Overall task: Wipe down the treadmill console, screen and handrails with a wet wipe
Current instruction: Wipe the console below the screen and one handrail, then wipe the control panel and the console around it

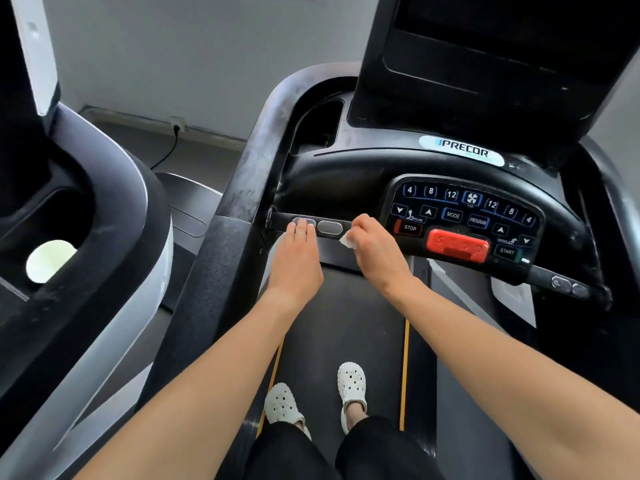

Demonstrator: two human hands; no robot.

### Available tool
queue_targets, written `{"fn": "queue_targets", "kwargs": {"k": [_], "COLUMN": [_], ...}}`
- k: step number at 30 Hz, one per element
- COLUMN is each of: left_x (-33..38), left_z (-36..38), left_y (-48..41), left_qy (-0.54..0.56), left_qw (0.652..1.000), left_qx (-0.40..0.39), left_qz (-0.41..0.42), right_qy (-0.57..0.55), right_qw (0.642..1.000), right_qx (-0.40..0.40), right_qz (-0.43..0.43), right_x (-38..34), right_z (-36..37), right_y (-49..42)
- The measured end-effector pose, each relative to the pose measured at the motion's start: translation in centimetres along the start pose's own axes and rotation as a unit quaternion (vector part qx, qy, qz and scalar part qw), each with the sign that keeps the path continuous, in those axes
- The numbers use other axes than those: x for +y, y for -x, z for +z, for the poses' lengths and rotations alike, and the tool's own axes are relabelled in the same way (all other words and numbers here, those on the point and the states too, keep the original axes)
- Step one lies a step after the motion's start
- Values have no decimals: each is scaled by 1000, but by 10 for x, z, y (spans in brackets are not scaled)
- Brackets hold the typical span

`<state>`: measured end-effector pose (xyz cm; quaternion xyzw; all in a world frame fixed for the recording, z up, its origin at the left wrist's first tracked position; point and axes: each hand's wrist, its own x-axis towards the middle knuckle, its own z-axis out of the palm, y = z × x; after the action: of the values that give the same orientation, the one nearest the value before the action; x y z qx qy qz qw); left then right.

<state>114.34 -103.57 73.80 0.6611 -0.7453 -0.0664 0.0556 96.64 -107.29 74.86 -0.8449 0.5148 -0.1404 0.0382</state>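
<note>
The dark flat screen (502,46) at upper right and the black curved console keypad (467,209) at centre right are untouched by either hand. The grey-filmed black side handrail (256,161) at centre left looks unwiped.

Step in hand, by my judgement: the black front crossbar handrail (282,220) at frame centre.

- My left hand (298,258) lies flat, fingers straight, on the left oval metal sensor plate (304,223).
- My right hand (377,247) is curled round the small white wet wipe (347,241), at the bar just right of the second plate.

Next move, probably: lift the left hand clear, then draw the wipe leftward.
</note>
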Motion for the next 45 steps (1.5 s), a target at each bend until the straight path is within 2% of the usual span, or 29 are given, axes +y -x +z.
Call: {"fn": "queue_targets", "kwargs": {"k": [5, 13, 20, 23, 29, 37, 41, 43, 45], "left_x": [-12, -7, -16, -20, -8, 3, 10, 15, 17], "left_z": [5, 4, 12, 10, 6, 2, -1, -1, 0], "left_y": [-2, -2, -3, -1, -3, -1, -5, -6, -6], "left_qy": [33, 89, 78, 90, 100, 101, 93, 80, 71], "left_qw": [999, 996, 997, 996, 994, 994, 996, 997, 997], "left_qx": [5, 4, -12, -18, -35, -13, 5, 14, 12], "left_qz": [16, -4, 3, -3, -17, -38, -10, 10, 24], "right_qy": [37, 101, 66, 76, 124, 81, 119, 148, 163], "right_qw": [997, 993, 995, 994, 990, 994, 990, 986, 985], "right_qx": [-42, -37, -41, -41, -21, 20, 54, 56, 47], "right_qz": [-55, -47, -65, -71, -64, -70, -45, -50, -19], "right_x": [-30, 7, -34, -25, 13, -3, 21, 29, 23], "right_z": [10, -5, 2, 0, -11, -1, -10, -16, -16], "right_y": [-29, 6, -31, -31, 2, -14, -3, 2, -5]}}
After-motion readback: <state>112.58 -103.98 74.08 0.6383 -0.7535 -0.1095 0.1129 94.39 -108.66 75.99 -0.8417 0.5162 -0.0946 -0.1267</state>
